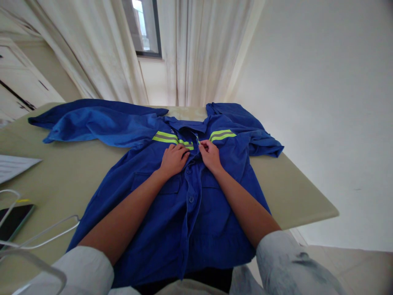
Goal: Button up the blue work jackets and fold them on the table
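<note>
A blue work jacket (162,213) with yellow-green and grey reflective strips lies front up, its collar at the far side and its hem toward me. Buttons run down one front edge, and the two edges are apart along the lower part. My left hand (174,159) rests on the chest beside the reflective strip, fingers bent onto the cloth near the front edge. My right hand (210,155) pinches the opposite front edge just below the collar. Between the hands, the upper front gapes a little. Both sleeves spread outward on the table.
The jacket lies on a pale green table (294,192). At left are a printed sheet (15,166), a dark phone (18,217) and a white cable (49,229). Curtains (208,49) and a window stand behind; a white wall (331,102) is to the right.
</note>
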Action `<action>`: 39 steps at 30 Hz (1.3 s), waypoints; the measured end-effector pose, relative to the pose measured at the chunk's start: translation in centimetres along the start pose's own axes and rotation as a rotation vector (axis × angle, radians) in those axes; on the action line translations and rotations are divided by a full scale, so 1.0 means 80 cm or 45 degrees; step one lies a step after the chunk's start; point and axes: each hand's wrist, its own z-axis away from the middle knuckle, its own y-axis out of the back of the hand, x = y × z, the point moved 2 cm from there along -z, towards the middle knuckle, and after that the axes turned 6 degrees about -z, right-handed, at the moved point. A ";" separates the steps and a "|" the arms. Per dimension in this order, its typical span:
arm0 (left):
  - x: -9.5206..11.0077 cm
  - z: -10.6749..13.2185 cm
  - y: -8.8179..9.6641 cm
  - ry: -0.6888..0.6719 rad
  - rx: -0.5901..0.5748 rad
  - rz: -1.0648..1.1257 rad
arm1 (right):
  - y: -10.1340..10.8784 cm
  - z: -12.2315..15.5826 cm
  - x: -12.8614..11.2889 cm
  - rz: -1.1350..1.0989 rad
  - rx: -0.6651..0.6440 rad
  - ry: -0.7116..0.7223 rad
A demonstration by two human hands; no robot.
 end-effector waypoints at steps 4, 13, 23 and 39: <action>-0.016 0.003 -0.006 0.018 -0.009 -0.036 | 0.002 0.004 -0.009 0.224 0.006 0.146; -0.056 -0.048 -0.014 0.328 0.048 -0.011 | -0.025 -0.021 0.003 0.740 -0.257 0.014; 0.016 0.016 0.073 -0.132 -0.017 0.172 | -0.031 -0.068 -0.008 0.831 -0.196 -0.016; 0.033 0.359 0.109 -0.421 0.021 -0.397 | 0.137 0.276 -0.133 0.755 -1.126 0.380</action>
